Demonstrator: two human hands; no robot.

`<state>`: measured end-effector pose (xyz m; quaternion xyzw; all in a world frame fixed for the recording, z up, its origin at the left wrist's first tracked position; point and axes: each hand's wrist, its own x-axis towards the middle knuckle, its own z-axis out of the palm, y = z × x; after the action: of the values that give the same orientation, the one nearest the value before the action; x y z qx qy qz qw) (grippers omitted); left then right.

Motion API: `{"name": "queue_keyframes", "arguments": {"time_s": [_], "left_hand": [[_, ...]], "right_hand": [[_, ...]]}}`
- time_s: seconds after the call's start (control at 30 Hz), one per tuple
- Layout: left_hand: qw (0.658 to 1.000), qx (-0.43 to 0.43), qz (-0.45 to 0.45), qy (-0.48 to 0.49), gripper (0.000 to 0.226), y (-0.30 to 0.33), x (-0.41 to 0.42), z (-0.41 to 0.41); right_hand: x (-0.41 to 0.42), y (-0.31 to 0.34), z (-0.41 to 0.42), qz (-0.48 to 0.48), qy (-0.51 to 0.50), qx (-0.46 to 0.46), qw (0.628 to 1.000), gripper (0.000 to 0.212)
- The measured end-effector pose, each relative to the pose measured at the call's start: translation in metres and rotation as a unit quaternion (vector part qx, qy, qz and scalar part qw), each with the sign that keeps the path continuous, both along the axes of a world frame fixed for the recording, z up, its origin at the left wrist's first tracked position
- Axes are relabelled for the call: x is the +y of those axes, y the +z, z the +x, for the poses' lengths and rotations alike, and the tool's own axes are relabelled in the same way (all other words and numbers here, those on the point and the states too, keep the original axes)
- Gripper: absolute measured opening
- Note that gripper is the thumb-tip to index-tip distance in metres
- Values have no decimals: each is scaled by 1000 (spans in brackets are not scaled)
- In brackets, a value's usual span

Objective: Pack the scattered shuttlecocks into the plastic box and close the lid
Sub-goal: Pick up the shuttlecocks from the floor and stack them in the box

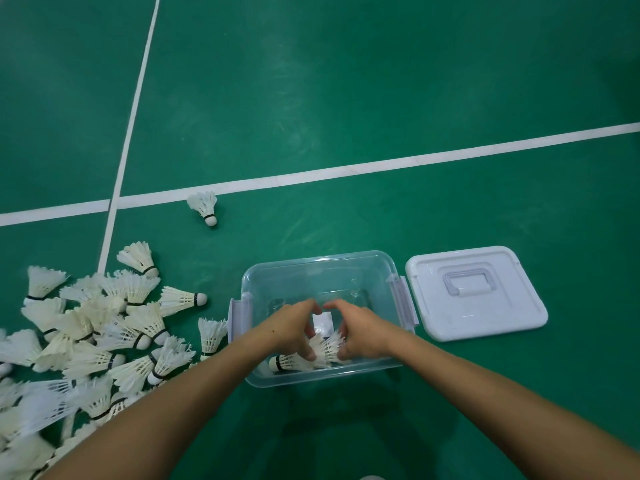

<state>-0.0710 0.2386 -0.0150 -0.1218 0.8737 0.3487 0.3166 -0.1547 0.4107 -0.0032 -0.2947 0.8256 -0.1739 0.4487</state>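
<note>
Both the left hand (294, 332) and right hand (362, 332) clutch shuttlecocks (323, 349) inside the unlabelled box (317, 268).

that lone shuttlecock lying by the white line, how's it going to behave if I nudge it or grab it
The lone shuttlecock is mostly thin white feathers with a small rounded cork tip, so it is probably very light and would skid or swing around that tip rather than roll straight. It lies on its side on the smooth green floor, so it should slide easily. The feather skirt looks delicate; pinching it hard may bend it.
</note>
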Motion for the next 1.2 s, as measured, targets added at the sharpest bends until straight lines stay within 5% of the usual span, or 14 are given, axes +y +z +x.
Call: {"name": "queue_keyframes", "arguments": {"time_s": [0.33,0.5,0.77,1.0,1.2], "left_hand": [[1000,0,-6,23,89,-2,-1,1],[996,76,-35,18,94,25,-1,10],[931,311,47,185,54,97,-68,69],[901,281,-38,329,63,89,-169,152],[896,245,-86,359,67,57,-211,187]], "right_hand": [[-2,1,-4,0,-61,-141,988,108],[2,18,-6,9,-28,-87,996,102],[-8,83,-8,-63,-30,55,996,72],[-113,147,17,-183,70,90,977,59],[-209,135,50,-219,140,61,964,60]]}}
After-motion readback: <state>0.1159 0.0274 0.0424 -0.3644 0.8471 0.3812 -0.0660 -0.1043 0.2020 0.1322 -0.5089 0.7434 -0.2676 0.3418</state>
